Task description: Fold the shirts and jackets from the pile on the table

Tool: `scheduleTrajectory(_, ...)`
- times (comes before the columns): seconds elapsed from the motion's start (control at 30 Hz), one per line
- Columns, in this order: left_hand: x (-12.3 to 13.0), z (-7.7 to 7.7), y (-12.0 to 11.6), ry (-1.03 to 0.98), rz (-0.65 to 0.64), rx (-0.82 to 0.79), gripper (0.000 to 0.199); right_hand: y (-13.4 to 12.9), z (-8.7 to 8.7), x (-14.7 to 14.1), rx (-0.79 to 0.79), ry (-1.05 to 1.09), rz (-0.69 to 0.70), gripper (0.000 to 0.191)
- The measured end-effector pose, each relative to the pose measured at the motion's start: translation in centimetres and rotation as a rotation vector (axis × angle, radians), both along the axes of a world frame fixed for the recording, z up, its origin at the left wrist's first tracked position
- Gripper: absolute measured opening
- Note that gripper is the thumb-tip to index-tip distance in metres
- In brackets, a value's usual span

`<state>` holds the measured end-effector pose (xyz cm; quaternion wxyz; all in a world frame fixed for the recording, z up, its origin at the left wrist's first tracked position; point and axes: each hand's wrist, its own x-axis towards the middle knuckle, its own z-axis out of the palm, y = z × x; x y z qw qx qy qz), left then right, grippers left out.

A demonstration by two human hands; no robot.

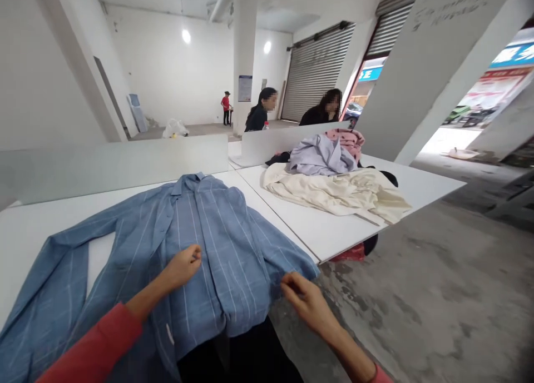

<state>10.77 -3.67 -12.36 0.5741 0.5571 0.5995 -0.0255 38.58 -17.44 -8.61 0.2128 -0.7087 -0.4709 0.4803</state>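
A blue long-sleeved shirt (pixel 233 249) with thin pale stripes lies spread out, front upward, its collar pointing away from me. Its lower edge hangs over the near side of the table. Over the middle of the shirt is my left hand (pixel 186 266), with fingers curled in and no cloth visibly lifted by them. My right hand (pixel 306 299) is at the sleeve on the right, beyond the table's edge. Its thumb and fingers are pinched together at the sleeve's edge; the fingertips are partly hidden.
Across the seam of the white table (pixel 283 205) lies a heap with a cream garment (pixel 325 191), a lilac one (pixel 321 155) and a pink one (pixel 348 141). A low frosted divider (pixel 125 160) runs along the back. Two people sit beyond it; another person (pixel 226 108) stands farther off.
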Motion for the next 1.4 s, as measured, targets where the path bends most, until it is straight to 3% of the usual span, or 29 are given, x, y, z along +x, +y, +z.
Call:
scheduleTrajectory(0.1, 0.5, 2.9, -3.3, -0.029, -0.130, -0.015, 0.012, -2.1, -1.5, 2.2, -0.124, -0.087, -0.194, 0.037)
scheduleTrajectory(0.23, 1.9, 5.2, -7.3, 0.023, -0.194, 0.122, 0.016, -3.8, -2.2, 2.3, -0.253, 0.034, -0.156, 0.046)
scheduleTrajectory(0.37, 3.6, 5.4, -9.3, 0.116, -0.259, 0.283, 0.023, -3.4, -2.2, -0.4, -0.259, 0.230, -0.002, 0.046)
scheduleTrajectory(0.47, 4.4, 5.1, -9.3, 0.115, -0.276, 0.300, 0.023, -2.8, -2.3, -2.4, -0.315, 0.268, 0.008, 0.044)
scheduleTrajectory(0.57, 4.1, 4.9, -9.2, 0.040, -0.177, 0.263, 0.021, -2.1, -1.3, -3.1, -0.383, 0.318, -0.078, 0.049)
scheduleTrajectory(0.63, 3.6, 4.6, -9.4, -0.033, -0.056, 0.212, 0.021, -1.0, 0.4, -2.6, -0.398, 0.437, -0.132, 0.048)
scheduleTrajectory(0.77, 2.8, 3.8, -10.0, -0.233, 0.258, 0.083, 0.021, 4.0, 4.9, -0.8, -0.386, 0.580, -0.313, 0.041)
scheduleTrajectory(0.87, 3.4, 3.9, -9.8, -0.338, 0.425, -0.046, 0.018, 9.4, 7.7, -0.6, -0.160, 0.549, -0.466, 0.036)
scheduleTrajectory(0.97, 4.8, 4.3, -8.7, -0.384, 0.394, -0.109, 0.022, 15.4, 9.5, -1.9, 0.093, 0.585, -0.497, 0.028)
scheduleTrajectory(1.07, 6.1, 4.3, -7.4, -0.372, 0.284, -0.047, 0.026, 22.0, 10.4, -2.0, 0.231, 0.656, -0.446, 0.019)
scheduleTrajectory(1.17, 6.4, 3.8, -6.9, -0.349, 0.248, -0.005, 0.030, 27.2, 9.5, 1.3, 0.343, 0.671, -0.520, 0.019)
scheduleTrajectory(1.23, 5.9, 3.4, -7.1, -0.345, 0.244, 0.005, 0.031, 27.8, 7.7, 4.3, 0.355, 0.630, -0.678, 0.021)
scheduleTrajectory(1.3, 5.3, 3.1, -7.6, -0.319, 0.215, 0.046, 0.028, 25.3, 5.3, 6.6, 0.293, 0.519, -0.780, 0.018)
scheduleTrajectory(1.4, 4.7, 3.3, -8.2, -0.188, 0.082, 0.188, 0.021, 17.4, 1.7, 7.8, 0.088, 0.329, -0.665, 0.019)
